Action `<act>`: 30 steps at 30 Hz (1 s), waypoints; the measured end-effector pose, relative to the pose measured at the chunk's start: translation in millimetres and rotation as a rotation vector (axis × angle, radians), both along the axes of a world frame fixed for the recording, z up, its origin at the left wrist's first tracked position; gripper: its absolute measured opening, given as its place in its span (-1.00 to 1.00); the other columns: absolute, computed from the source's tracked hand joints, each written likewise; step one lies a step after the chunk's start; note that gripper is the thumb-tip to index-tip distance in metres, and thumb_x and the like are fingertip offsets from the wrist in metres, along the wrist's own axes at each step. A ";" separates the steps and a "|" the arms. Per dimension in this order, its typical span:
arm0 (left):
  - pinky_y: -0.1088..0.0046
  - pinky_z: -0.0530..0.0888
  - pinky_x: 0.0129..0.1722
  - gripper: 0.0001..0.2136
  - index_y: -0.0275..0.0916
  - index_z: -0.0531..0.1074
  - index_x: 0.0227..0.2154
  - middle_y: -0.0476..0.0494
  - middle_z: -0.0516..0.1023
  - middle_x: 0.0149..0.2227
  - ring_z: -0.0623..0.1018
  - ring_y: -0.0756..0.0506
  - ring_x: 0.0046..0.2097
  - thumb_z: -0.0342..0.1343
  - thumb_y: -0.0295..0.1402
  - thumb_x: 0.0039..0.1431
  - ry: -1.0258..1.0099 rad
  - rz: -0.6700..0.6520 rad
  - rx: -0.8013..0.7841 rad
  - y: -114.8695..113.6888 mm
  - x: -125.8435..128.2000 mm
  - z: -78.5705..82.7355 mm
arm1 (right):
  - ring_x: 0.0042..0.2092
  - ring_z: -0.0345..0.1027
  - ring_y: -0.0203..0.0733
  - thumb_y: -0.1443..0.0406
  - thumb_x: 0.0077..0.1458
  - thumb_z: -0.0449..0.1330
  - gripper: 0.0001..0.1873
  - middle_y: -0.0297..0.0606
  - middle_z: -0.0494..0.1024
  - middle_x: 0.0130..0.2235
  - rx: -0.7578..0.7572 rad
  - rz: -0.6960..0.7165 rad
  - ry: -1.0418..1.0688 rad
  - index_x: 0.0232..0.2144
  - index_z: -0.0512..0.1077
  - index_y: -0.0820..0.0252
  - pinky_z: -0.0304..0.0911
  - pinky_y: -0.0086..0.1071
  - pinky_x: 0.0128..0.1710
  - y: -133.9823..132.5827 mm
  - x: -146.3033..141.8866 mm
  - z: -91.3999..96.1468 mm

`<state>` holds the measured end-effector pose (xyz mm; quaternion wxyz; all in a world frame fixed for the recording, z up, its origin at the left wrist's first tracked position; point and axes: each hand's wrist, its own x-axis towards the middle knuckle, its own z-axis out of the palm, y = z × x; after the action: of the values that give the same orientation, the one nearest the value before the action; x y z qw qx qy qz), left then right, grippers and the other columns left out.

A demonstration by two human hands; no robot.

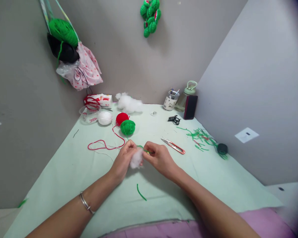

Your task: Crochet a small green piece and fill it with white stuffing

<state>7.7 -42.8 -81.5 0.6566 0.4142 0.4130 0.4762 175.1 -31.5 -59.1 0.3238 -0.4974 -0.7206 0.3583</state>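
My left hand [125, 160] is closed around a fluffy tuft of white stuffing [136, 159], which bulges out below its fingers. My right hand [160, 158] is pinched just to the right of the tuft, with a strand of green yarn [140, 146] at its fingertips. A small yellowish spot shows there too, too small to name. Whatever else lies between the fingers is hidden. Behind the hands sits a green yarn ball [127, 127], touching a red yarn ball [122, 119]. A white yarn ball [105, 117] lies further left.
Orange-handled thread snips [173, 146] lie right of my hands. A short green yarn piece [141, 192] is in front. Yarn scraps [201, 137], a black roll [222, 148], a phone [190, 107], a bottle [186, 97] and a pen cup [171, 100] stand right. More stuffing [129, 103] lies behind.
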 end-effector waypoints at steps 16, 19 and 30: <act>0.52 0.30 -0.49 -0.72 -0.13 0.18 -0.45 0.08 0.48 -0.38 0.35 0.04 -0.49 0.26 -0.34 0.01 0.121 0.193 0.137 7.4 0.3 -7.9 | -0.43 0.09 -0.31 0.19 0.23 0.24 -0.78 -0.45 0.34 -0.50 -0.137 0.141 0.111 -0.42 0.48 0.17 0.00 -0.38 -0.40 -6.9 -1.5 6.5; 0.53 0.27 -0.51 -0.72 -0.13 0.17 -0.42 0.07 0.50 -0.33 0.34 0.06 -0.51 0.25 -0.32 0.07 0.120 0.208 0.142 4.4 0.4 -3.8 | -0.25 0.31 -0.23 0.19 0.15 0.33 -0.80 -0.27 0.54 -0.26 -0.009 0.084 0.209 -0.46 0.53 0.15 0.18 -0.35 -0.25 1.6 5.2 9.0; 0.52 0.31 -0.47 -0.63 -0.14 0.20 -0.37 0.06 0.48 -0.26 0.38 0.06 -0.46 0.33 -0.16 0.15 0.061 0.153 0.141 0.3 1.6 -3.7 | -0.39 0.23 -0.31 0.11 0.20 0.29 -0.75 -0.35 0.54 -0.27 -0.088 0.044 0.168 -0.19 0.43 0.13 0.15 -0.39 -0.37 2.3 8.9 8.0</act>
<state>9.3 -42.5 -85.2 0.5745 0.4409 0.4286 0.5402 184.0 -29.2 -51.1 0.3533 -0.4635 -0.6852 0.4369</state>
